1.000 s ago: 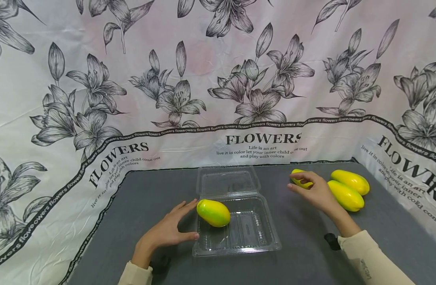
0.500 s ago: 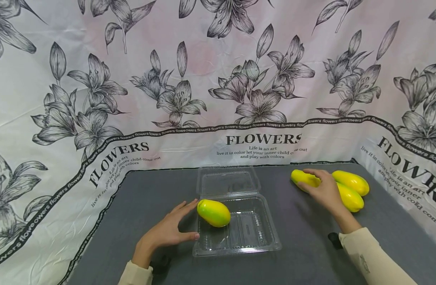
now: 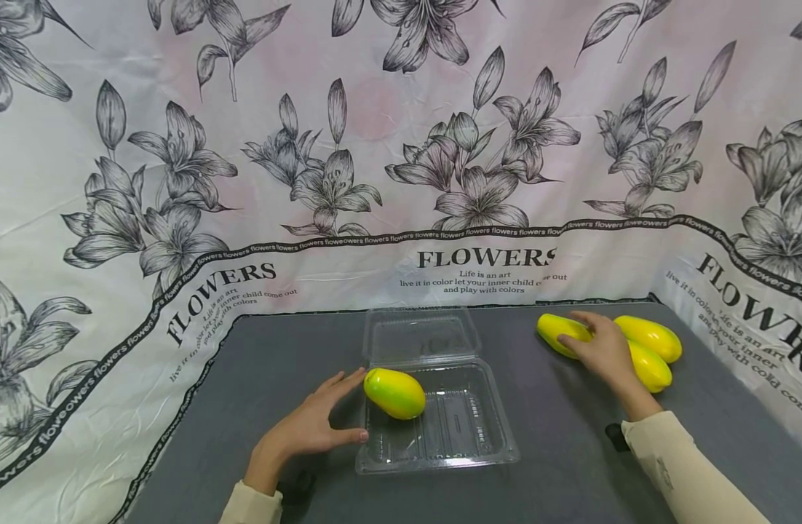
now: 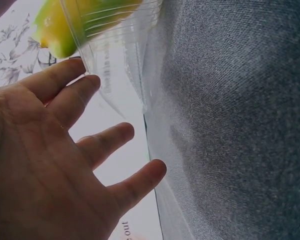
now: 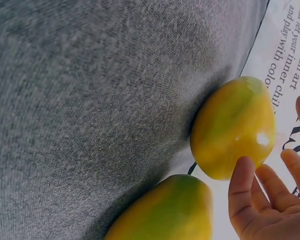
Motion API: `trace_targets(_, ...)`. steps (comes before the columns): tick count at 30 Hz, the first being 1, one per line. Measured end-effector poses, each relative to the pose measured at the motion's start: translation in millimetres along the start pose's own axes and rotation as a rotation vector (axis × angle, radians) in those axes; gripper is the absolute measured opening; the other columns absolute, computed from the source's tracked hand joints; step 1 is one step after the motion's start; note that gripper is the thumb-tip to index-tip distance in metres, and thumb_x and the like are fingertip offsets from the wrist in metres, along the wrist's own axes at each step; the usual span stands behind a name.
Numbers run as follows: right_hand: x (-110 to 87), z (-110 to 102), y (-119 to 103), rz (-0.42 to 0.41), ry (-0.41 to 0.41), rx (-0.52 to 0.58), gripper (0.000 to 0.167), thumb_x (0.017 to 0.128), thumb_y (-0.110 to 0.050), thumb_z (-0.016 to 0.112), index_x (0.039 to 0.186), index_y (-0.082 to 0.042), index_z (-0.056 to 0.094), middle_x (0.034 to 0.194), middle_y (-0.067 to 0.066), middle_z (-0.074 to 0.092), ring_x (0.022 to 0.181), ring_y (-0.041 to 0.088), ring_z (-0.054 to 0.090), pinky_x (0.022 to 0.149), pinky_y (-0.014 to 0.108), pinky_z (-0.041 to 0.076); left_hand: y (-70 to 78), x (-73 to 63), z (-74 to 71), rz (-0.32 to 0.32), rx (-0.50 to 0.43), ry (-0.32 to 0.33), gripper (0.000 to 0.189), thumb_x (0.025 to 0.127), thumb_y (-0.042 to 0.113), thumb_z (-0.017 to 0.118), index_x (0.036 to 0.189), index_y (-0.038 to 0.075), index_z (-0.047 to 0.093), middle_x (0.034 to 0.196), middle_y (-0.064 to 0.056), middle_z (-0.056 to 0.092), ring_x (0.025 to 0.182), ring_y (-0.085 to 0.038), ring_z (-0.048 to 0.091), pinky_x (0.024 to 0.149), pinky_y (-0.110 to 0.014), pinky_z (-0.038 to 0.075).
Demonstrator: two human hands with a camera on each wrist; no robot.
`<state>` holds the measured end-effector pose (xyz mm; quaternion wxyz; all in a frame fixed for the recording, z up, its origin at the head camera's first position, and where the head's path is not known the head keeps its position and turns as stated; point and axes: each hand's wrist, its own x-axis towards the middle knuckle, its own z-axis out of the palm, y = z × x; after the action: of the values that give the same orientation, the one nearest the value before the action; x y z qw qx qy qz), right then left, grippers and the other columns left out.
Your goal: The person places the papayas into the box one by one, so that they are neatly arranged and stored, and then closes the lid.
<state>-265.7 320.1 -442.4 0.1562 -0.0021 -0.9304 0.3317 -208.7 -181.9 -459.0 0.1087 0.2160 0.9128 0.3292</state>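
Note:
A papaya (image 3: pixel 396 394), yellow and green, rests tilted in the base of a clear plastic clamshell box (image 3: pixel 499 415), its end over the left rim. My left hand (image 3: pixel 312 428) lies at that rim, fingers spread; in the left wrist view the fingertips (image 4: pixel 92 82) are beside the clear wall. At the right, my right hand (image 3: pixel 604 351) is over another papaya (image 3: pixel 553 333), thumb on the near side and fingers across the far side. In the right wrist view the fingers (image 5: pixel 241 187) look loosely bent beside this papaya (image 5: pixel 230 127); firm contact cannot be made out.
Two more papayas, one behind (image 3: pixel 653 338) and one in front (image 3: pixel 651 367), lie side by side just right of my right hand. The box's lid (image 3: pixel 421 335) lies open toward the back. A flower-printed cloth (image 3: pixel 335 269) borders the grey table (image 3: pixel 290 349).
My right hand has lowered and shifted right onto the leftmost of the right-hand papayas, uncovering more of its left end. The left hand, box and papaya in it have stayed put.

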Motion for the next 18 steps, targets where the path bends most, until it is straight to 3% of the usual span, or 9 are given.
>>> trace_targets(9, 6.5, 3, 1, 0.024, 0.005, -0.049, 0.057, 0.094, -0.02, 0.071, 0.139, 0.01, 0.054, 0.137, 0.037, 0.054, 0.12, 0.053, 0.051, 0.1, 0.066, 0.043, -2.0, 0.9, 0.6, -0.011, 0.001, 0.005, 0.095, 0.084, 0.052, 0.079, 0.162, 0.034, 0.028, 0.169, 0.008, 0.026, 0.158, -0.039, 0.015, 0.11, -0.081, 0.024)
trace_targets(18, 12.1, 6, 7, 0.035, 0.034, -0.124, 0.054, 0.094, -0.02, 0.069, 0.132, 0.015, 0.057, 0.125, 0.037, 0.059, 0.107, 0.047, 0.047, 0.088, 0.057, 0.037, -2.4, 1.4, 1.2, -0.012, 0.007, 0.004, 0.095, 0.083, 0.051, 0.08, 0.161, 0.034, 0.029, 0.169, 0.006, 0.027, 0.158, -0.04, 0.017, 0.109, -0.082, 0.025)
